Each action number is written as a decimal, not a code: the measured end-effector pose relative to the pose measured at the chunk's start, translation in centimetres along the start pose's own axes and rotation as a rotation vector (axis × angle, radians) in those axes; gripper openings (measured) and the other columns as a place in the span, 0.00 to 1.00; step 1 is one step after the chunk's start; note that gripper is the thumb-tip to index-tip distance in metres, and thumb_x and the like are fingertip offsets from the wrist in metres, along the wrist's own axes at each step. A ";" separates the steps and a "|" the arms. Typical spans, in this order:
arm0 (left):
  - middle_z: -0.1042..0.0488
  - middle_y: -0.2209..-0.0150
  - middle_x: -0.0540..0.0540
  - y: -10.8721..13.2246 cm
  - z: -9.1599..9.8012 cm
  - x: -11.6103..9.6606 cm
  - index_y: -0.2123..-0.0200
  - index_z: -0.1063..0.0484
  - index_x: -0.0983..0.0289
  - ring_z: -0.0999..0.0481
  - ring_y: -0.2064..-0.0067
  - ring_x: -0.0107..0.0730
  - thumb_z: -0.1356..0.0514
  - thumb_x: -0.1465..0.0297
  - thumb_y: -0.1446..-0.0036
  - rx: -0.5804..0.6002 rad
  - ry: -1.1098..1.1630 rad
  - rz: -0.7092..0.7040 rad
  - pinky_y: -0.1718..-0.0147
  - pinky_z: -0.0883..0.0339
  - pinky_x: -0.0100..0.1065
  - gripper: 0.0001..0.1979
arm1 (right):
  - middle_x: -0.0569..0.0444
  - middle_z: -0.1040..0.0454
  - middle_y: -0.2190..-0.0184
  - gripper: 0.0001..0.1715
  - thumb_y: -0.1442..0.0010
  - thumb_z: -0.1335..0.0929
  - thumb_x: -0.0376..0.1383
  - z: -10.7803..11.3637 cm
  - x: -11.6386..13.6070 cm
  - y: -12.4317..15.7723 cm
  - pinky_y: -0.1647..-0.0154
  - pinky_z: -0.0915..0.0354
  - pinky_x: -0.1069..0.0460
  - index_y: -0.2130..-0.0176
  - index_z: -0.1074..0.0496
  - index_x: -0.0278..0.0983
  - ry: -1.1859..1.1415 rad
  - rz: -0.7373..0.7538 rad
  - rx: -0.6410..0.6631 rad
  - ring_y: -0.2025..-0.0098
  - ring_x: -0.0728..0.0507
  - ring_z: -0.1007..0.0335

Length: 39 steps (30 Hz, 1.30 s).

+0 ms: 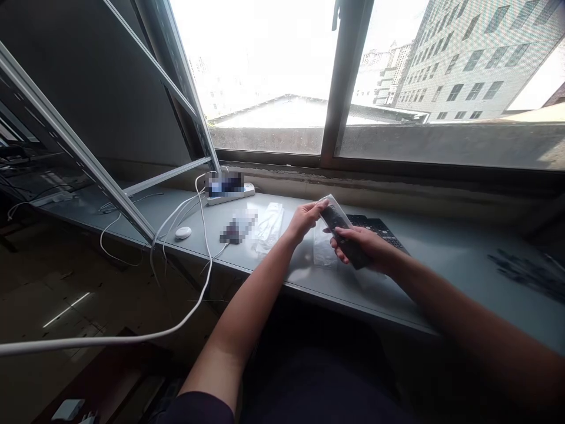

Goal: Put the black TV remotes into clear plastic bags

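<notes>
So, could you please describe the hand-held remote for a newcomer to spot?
Find the grey table below the window. Above it, the right hand holds a dark remote, its far end in a clear sleeve pinched by the left hand. Unlike the other remotes lying nearby, this one is held up.

Between my fingers [314, 208] I have a matt, dark plastic remote control [356, 255] and a clear, glossy sleeve [334, 204]; below them, a smooth, softly shiny tabletop [445, 253]; to their left, crinkled translucent plastic bags [270, 225].
</notes>
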State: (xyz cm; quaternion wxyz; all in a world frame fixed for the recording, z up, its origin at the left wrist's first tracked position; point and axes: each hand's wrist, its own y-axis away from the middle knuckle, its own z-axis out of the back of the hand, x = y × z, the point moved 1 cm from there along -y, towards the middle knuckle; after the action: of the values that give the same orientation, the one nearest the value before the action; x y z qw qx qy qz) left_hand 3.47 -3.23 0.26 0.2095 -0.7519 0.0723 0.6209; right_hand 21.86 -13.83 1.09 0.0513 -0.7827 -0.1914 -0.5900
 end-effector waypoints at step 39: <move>0.33 0.76 0.51 0.1 -0.4 0.5 0.73 0.24 0.64 0.35 0.73 0.29 0.34 0.36 0.40 0.109 -0.191 0.072 0.72 0.49 0.33 0.34 | 0.47 0.15 0.63 0.09 0.24 0.27 0.38 0.0 0.0 0.0 0.72 0.20 0.52 0.48 0.21 0.35 0.033 -0.026 -0.040 0.71 0.44 0.20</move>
State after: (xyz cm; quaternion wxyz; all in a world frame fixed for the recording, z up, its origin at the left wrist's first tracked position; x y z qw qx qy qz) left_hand 3.88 -3.45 -0.16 0.2335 -0.6738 0.1123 0.6920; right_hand 21.85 -13.85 1.14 0.0313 -0.7711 -0.1889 -0.6072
